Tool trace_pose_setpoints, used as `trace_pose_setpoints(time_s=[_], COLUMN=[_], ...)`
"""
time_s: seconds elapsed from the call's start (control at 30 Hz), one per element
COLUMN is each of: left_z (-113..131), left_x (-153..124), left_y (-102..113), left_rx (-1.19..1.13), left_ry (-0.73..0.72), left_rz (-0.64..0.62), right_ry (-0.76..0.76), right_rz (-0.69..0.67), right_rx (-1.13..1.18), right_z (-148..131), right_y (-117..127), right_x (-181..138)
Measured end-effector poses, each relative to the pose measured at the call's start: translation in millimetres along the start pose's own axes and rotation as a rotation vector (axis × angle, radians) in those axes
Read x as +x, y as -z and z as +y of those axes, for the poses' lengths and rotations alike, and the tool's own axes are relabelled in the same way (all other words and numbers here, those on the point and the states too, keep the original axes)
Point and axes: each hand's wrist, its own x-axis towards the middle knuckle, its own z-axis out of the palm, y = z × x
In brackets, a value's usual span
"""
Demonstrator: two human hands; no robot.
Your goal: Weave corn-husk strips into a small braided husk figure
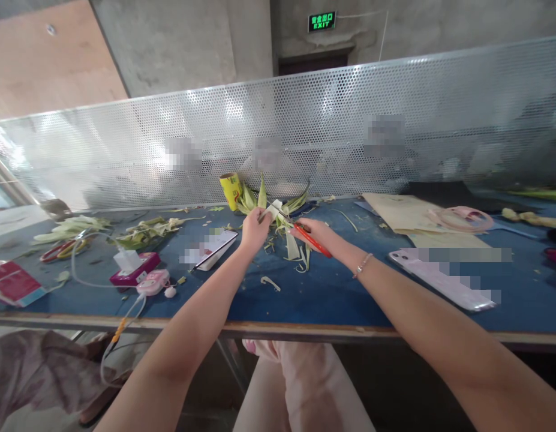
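Note:
My left hand (254, 230) is closed on a pale green leaf strip (272, 210) held over the blue table (331, 294). My right hand (314, 233) grips red-handled scissors (312, 240), whose blades point at the strip. A bunch of green leaves (260, 198) lies just behind both hands, and cut leaf scraps (300, 255) lie beneath them.
A yellow roll (231, 189) stands by the perforated metal screen (331, 120). Phones (215, 247) (444, 279), a pink tissue box (134, 266), a pink charger with cable (152, 282), more leaves (147, 231), brown paper (417, 219) and a pink fan (462, 217) lie around.

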Motion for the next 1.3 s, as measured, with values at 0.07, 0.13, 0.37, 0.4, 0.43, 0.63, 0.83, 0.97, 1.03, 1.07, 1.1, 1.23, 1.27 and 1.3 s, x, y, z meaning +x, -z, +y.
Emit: trace_pose_setpoints(time_s=[0.07, 0.13, 0.37, 0.4, 0.43, 0.63, 0.83, 0.97, 1.03, 1.07, 1.1, 1.23, 1.27, 1.3], left_z=[0.8, 0.6, -0.3, 0.4, 1.2, 3.2, 0.0, -5.7, -10.1, -12.5, -14.9, -22.3, -23.1, -23.4], left_x=[-0.3, -0.3, -1.4, -2.0, -2.7, -4.0, -3.3, 2.5, 6.9, 9.1, 11.1, 16.7, 17.4, 17.8], left_y=[0.6, 0.8, -3.5, -4.2, -4.6, -4.0, -5.5, -1.2, 4.0, 7.2, 10.5, 22.6, 24.5, 25.9], left_rx=[-0.007, -0.014, -0.042, -0.042, -0.038, -0.022, 0.011, 0.155, 0.24, 0.269, 0.289, 0.292, 0.288, 0.283], left_ry=[0.006, 0.008, -0.014, -0.019, -0.024, -0.04, -0.06, -0.08, -0.097, -0.105, -0.113, -0.173, -0.195, -0.215], left_rz=[-0.006, -0.014, -0.125, -0.156, -0.18, -0.216, -0.219, -0.241, -0.265, -0.273, -0.278, -0.306, -0.314, -0.321], right_ry=[0.003, -0.017, -0.037, -0.041, -0.049, -0.129, -0.082, -0.05, -0.053, -0.058, -0.064, -0.051, -0.047, -0.042], right_rz=[-0.003, -0.019, -0.076, -0.088, -0.096, -0.09, -0.026, -0.068, -0.147, -0.161, -0.176, -0.295, -0.326, -0.353], right_rx=[-0.002, 0.0, 0.063, 0.093, 0.117, 0.142, 0.046, -0.07, -0.066, -0.055, -0.057, -0.086, -0.09, -0.095], right_z=[0.4, 2.3, 11.7, 11.4, 10.4, -6.3, -11.7, 7.5, 20.2, 25.9, 30.7, 38.1, 37.5, 36.3], right_y=[-0.4, -0.9, -4.7, -4.9, -4.7, 4.1, 13.9, 28.4, 39.3, 44.9, 50.4, 64.8, 65.9, 66.3], right_x=[0.5, 0.9, -0.1, -0.5, -0.9, -4.2, -4.7, -0.9, -0.6, -1.2, -2.3, -9.6, -11.0, -12.0])
